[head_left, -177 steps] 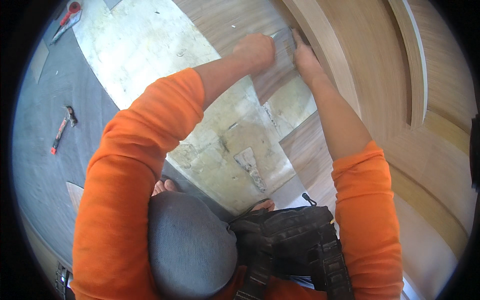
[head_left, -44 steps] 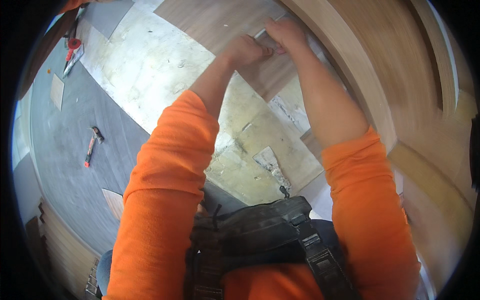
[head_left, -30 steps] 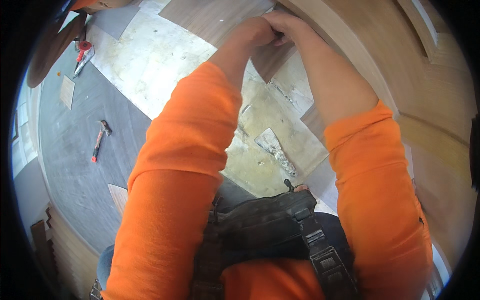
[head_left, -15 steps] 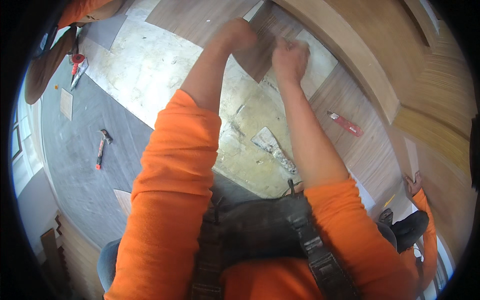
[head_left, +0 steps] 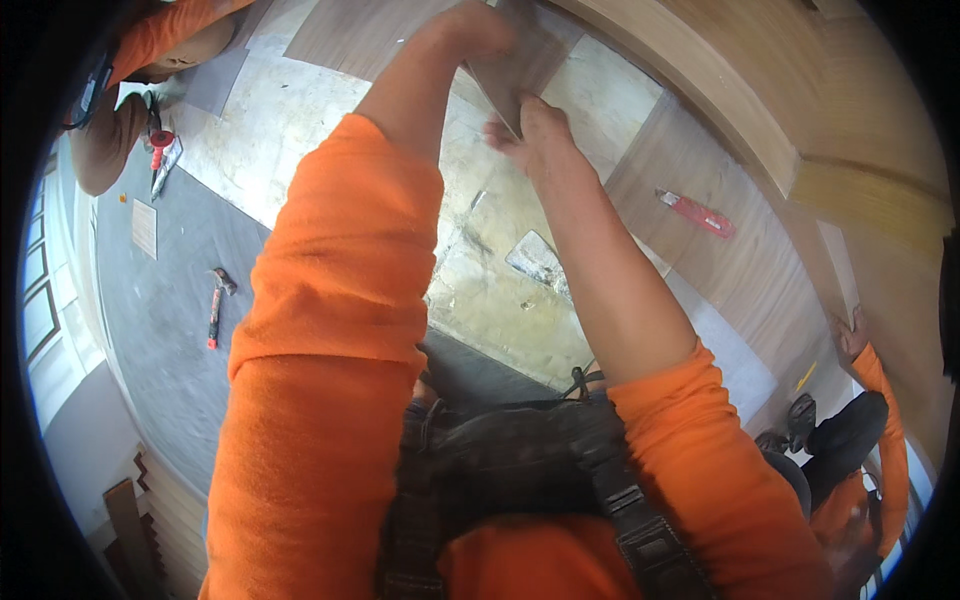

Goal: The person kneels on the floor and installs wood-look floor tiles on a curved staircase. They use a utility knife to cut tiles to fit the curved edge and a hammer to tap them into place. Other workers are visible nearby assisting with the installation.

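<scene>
A brown wood-look floor plank (head_left: 520, 55) is tilted up between my two hands over the bare floor patch. My right hand (head_left: 540, 125) grips its near corner, with the thumb on one side and the fingers on the other. Smeared by motion, my left hand (head_left: 475, 30) is closed at the plank's left edge. A putty-caked scraper (head_left: 538, 260) lies on the yellowish bare floor (head_left: 500, 330), its handle hidden behind my right forearm.
A red utility knife (head_left: 695, 212) lies on laid planks (head_left: 740, 260) at the right. A hammer (head_left: 218, 308) rests on grey flooring at left. Wooden panelling (head_left: 700, 90) borders the far right. One co-worker's orange sleeve (head_left: 170, 40) is upper left; another's hand (head_left: 853, 335) touches the right-hand wall.
The plank has been lifted and tilted off the floor. My right hand has moved left onto its near corner, and my left hand has shifted farther away. My forearm now covers the scraper's handle.
</scene>
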{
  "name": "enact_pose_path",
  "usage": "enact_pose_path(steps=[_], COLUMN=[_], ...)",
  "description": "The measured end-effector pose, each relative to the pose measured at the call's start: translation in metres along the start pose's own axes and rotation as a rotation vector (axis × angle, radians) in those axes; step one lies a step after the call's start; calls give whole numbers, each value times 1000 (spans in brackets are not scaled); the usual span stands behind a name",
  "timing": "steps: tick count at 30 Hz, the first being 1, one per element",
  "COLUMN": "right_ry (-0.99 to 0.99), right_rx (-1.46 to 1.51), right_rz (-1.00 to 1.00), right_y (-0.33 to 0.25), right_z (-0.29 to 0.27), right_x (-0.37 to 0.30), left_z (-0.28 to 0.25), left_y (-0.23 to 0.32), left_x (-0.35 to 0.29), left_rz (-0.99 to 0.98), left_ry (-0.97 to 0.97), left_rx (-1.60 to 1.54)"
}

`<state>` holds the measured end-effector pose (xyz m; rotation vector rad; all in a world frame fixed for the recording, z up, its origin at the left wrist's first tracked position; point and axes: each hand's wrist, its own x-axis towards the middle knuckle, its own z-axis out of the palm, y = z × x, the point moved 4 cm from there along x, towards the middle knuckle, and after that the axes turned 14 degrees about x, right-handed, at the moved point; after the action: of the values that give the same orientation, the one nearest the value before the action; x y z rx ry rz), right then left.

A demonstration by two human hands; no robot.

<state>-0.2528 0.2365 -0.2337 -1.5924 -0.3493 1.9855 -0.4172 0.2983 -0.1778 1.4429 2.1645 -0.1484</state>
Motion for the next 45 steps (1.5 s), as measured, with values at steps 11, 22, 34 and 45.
enact_pose_path(steps=[11,22,34,45], right_ry=[-221,-1016,-350,-452], right_rx=[431,-2133,-1968,-2115], right_rz=[166,-184,-787,-462], right_y=[-16,-106,-130,-134], right_z=[-50,-146,-218,-221], right_x=[8,-157,-68,-50], left_z=[-35,-19,103,178], left_y=[60,-55,-380,-243], left_x=[-85,-197,-421,-355], left_rz=[350,118,-302,293], left_ry=[-33,-741,-1111,-906], left_rx=[27,109,694,416])
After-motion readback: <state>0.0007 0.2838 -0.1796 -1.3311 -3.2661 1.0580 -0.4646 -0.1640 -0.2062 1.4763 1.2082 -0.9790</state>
